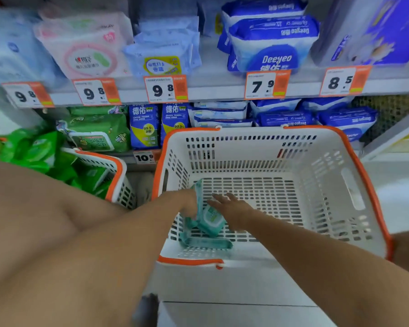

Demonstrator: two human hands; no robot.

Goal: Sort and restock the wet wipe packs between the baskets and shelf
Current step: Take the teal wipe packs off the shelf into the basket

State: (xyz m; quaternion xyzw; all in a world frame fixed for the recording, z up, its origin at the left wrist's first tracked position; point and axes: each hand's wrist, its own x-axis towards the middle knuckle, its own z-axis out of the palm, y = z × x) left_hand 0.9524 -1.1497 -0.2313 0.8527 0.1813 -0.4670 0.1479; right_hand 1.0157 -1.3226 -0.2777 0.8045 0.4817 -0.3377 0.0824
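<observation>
A white basket with an orange rim (354,161) stands on the floor before the shelf. In its near left corner lie a few teal wet wipe packs (211,219); another lies flat near the front wall (206,243). My left hand (189,204) reaches in and grips the upper teal packs; its fingers are mostly hidden behind them. Beside it, my right hand (232,206) lies with fingers spread on the teal pack. A second basket (115,168) at the left holds several green packs (40,149).
The shelf (210,90) carries pink, pale blue and dark blue wipe packs above price tags such as 9.8 (165,88) and 7.9. The lower shelf holds green packs (97,133) and blue packs (286,119). Pale floor tiles lie in front.
</observation>
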